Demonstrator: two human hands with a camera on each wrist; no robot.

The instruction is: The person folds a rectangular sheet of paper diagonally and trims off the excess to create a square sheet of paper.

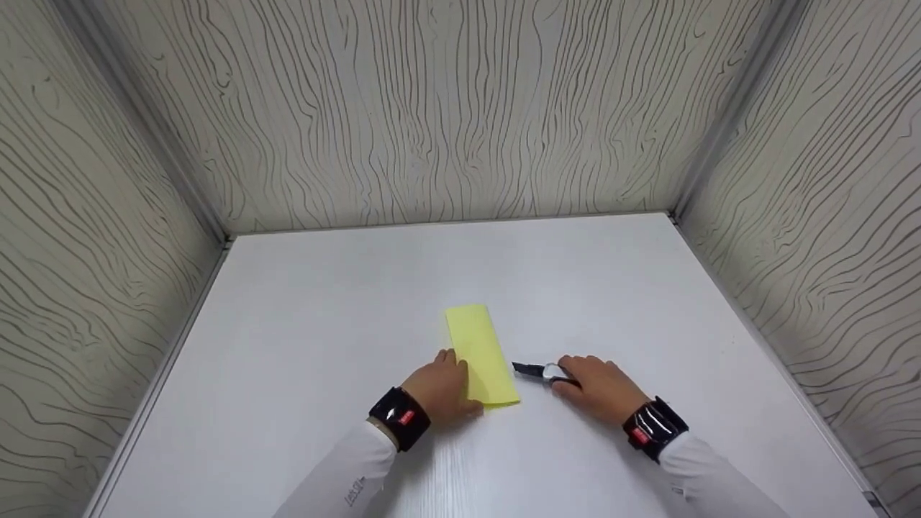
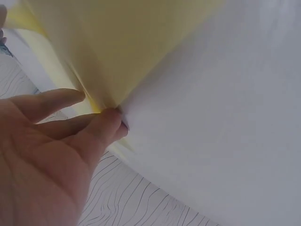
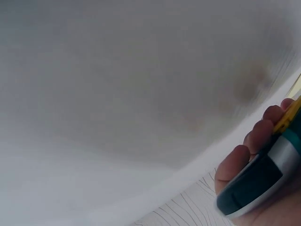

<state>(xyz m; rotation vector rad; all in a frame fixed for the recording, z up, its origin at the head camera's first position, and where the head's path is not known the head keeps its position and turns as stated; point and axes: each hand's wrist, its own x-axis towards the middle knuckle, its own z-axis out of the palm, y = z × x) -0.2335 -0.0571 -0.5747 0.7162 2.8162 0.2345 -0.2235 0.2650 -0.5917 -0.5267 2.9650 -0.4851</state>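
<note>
Head: yellow paper (image 1: 483,352) touches the left hand (image 1: 439,390), lying to its right, long axis running away; the right hand (image 1: 601,388) (farther off) grips a cutter (image 1: 552,372) aimed at the paper. Left wrist: fingertips pinch the paper's edge. Right wrist: fingers wrap the cutter.

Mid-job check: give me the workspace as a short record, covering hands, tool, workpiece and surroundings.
workpiece: folded yellow paper, flat on white table
left hand: touches the paper's left edge; whether it pinches is unclear
right hand: grips utility knife
blade: dark, pointing toward the paper's right edge
wrists: black band on each
walls: wood-grain pattern
</note>
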